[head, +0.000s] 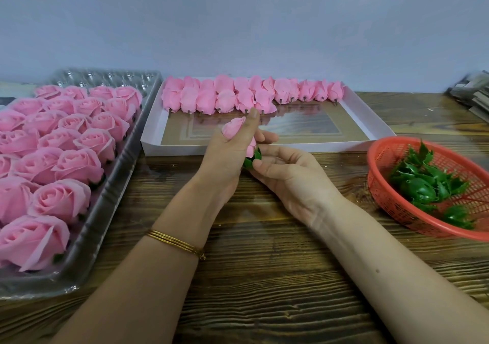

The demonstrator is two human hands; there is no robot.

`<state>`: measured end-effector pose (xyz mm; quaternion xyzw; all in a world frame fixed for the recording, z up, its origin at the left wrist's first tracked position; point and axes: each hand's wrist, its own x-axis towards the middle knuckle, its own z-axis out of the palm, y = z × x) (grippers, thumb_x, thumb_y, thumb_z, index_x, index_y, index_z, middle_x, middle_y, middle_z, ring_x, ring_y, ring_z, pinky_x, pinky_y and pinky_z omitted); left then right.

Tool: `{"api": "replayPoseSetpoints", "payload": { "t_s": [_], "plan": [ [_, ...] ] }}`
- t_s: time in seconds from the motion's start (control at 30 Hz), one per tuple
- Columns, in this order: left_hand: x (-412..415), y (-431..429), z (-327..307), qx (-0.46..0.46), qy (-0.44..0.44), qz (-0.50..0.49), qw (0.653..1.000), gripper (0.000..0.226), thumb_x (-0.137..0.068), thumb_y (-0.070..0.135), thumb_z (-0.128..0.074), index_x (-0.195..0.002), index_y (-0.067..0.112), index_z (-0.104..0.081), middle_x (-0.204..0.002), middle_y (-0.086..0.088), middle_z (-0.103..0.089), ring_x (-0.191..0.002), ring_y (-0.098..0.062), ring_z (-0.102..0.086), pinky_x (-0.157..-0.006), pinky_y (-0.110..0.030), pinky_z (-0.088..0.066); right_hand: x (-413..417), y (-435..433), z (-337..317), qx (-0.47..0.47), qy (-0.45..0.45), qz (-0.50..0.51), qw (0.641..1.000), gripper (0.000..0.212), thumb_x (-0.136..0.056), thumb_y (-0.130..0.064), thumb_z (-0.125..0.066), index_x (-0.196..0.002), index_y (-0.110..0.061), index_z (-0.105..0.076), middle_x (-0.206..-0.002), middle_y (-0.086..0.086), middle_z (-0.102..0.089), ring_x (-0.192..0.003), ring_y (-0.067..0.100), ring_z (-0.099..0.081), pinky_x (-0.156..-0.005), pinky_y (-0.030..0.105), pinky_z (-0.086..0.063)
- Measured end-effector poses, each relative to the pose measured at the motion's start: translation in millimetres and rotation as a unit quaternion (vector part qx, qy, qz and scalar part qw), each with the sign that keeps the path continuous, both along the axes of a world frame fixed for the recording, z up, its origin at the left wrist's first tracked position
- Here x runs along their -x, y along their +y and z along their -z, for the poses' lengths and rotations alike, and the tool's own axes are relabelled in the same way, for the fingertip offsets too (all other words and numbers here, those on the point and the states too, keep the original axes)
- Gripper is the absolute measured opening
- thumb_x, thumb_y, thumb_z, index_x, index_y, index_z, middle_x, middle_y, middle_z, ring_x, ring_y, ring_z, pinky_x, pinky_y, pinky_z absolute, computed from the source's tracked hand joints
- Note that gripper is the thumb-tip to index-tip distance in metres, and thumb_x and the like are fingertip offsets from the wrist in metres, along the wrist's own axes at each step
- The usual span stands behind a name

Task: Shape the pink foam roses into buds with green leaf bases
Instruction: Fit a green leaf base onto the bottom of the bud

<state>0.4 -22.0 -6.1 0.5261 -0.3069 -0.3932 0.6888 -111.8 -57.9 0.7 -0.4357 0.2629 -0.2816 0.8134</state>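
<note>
My left hand (pixel 227 153) grips a pink foam rose bud (pixel 232 128) above the table's middle, with the bud's tip poking out past my fingers. A green leaf base (pixel 252 159) sits at the bud's lower end, and my right hand (pixel 285 169) pinches it between thumb and fingers. Most of the bud is hidden inside my left hand.
A clear plastic tray (pixel 116 184) on the left holds several open pink roses (pixel 79 163). A white shallow box (pixel 370 121) at the back carries rows of finished buds (pixel 238 94). A red mesh basket (pixel 383 192) of green leaf bases (pixel 428 184) stands at the right on the wooden table (pixel 264 277).
</note>
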Motion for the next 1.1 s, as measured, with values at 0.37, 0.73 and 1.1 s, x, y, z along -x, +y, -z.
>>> {"api": "replayPoseSetpoints", "payload": {
  "t_s": [0.37, 0.73, 1.1],
  "plan": [
    [0.7, 0.2, -1.6, 0.003, 0.004, 0.011, 1.000, 0.045, -0.096, 0.040, -0.054, -0.058, 0.017, -0.058, -0.082, -0.001, -0.071, -0.081, -0.016, -0.067, -0.089, -0.040, -0.050, 1.1, -0.5, 2.0, 0.014, -0.002, 0.032, 0.999, 0.027, -0.078, 0.021, -0.059, -0.095, 0.003, -0.067, -0.086, 0.014, -0.073, -0.082, 0.020, -0.070, -0.081, 0.029, -0.059],
    [2.6, -0.3, -2.6, 0.007, 0.017, 0.019, 1.000, 0.045, -0.097, 0.040, -0.053, -0.060, 0.016, -0.059, -0.080, -0.003, -0.072, -0.079, -0.014, -0.068, -0.080, -0.033, -0.054, 0.5, -2.9, 5.7, 0.052, 0.020, 0.053, 0.997, 0.030, -0.071, 0.025, -0.063, -0.086, 0.000, -0.066, -0.080, 0.013, -0.070, -0.078, 0.020, -0.068, -0.082, 0.031, -0.059],
    [3.1, -1.0, -1.3, 0.018, 0.026, 0.021, 0.999, 0.043, -0.094, 0.043, -0.053, -0.064, 0.012, -0.053, -0.081, -0.002, -0.071, -0.081, -0.015, -0.068, -0.087, -0.038, -0.054, 0.8, -1.9, 4.7, 0.021, 0.030, 0.040, 0.999, 0.025, -0.078, 0.019, -0.062, -0.094, 0.000, -0.066, -0.079, 0.011, -0.071, -0.074, 0.018, -0.069, -0.082, 0.031, -0.058]
  ]
}}
